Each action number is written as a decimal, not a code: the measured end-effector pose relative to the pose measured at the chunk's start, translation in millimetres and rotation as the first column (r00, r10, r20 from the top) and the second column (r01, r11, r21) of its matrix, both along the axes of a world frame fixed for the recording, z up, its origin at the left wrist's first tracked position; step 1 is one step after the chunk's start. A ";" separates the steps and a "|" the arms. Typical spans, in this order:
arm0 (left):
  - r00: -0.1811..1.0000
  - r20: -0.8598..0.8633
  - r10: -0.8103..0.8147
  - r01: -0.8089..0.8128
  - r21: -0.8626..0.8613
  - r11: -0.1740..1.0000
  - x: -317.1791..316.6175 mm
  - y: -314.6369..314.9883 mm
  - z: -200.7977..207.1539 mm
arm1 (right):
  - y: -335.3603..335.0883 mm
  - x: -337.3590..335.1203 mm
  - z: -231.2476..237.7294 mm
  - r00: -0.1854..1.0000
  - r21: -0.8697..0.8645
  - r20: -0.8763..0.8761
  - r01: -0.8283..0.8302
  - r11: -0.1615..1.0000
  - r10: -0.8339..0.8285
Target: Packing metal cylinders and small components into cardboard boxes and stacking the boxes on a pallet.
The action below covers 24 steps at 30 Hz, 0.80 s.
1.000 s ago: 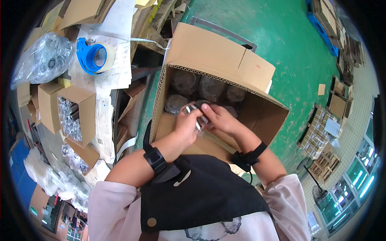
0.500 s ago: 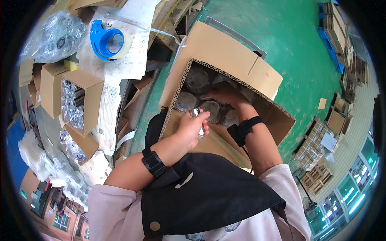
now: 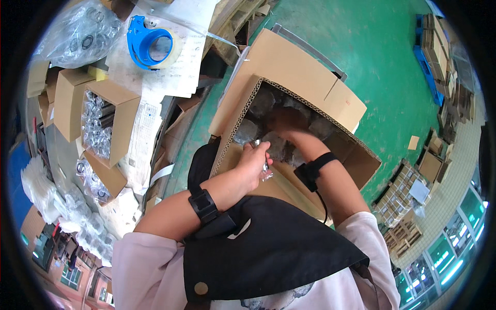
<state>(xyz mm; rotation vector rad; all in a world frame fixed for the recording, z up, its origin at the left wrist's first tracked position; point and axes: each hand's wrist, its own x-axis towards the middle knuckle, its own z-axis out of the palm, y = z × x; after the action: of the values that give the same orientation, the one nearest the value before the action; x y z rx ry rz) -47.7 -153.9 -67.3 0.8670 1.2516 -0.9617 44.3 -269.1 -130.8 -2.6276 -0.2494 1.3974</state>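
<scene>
A large open cardboard box stands in front of me, with several round bundles in cloudy clear plastic inside it. My left hand, over the box's near left edge, is closed around a small shiny metallic piece in clear plastic; its exact kind is hard to tell. My right hand reaches down among the bundles. Shadow inside the box hides its fingers, so whether it grips anything does not show.
On the left table lie a blue tape dispenser, papers, a plastic bag of rings and a small carton of wrapped parts. Stacked cardboard and a pallet of boxes stand on the right.
My right hand has sunk slightly deeper into the box. The left hand has turned a little, tilting the shiny piece. The whole view has shifted slightly.
</scene>
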 end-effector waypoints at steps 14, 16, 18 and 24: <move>0.997 0.066 -0.036 0.040 -0.052 0.998 3.1 -10.4 -1.6 | -43.8 -38.8 -88.1 0.466 0.789 0.223 0.429 0.439 -0.856; 0.997 0.064 -0.041 0.044 -0.043 0.998 3.3 -11.0 -2.8 | -37.8 -32.2 -89.8 0.308 0.368 0.877 0.062 0.928 -0.369; 0.997 0.062 -0.046 0.048 -0.023 0.999 2.5 -7.6 -4.7 | -16.3 -23.6 -65.5 0.597 0.276 0.692 0.301 0.913 -0.406; 0.988 0.042 0.147 -0.145 -0.041 0.989 7.0 -14.0 -0.2 | -36.1 -56.2 -14.8 0.871 0.328 0.344 0.238 0.914 -0.351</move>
<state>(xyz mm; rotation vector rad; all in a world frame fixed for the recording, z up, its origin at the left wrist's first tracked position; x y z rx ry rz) -40.7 -167.9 -67.5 0.7526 1.2367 -0.8418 -11.9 -305.1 -145.6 -2.5469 -0.0690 0.6684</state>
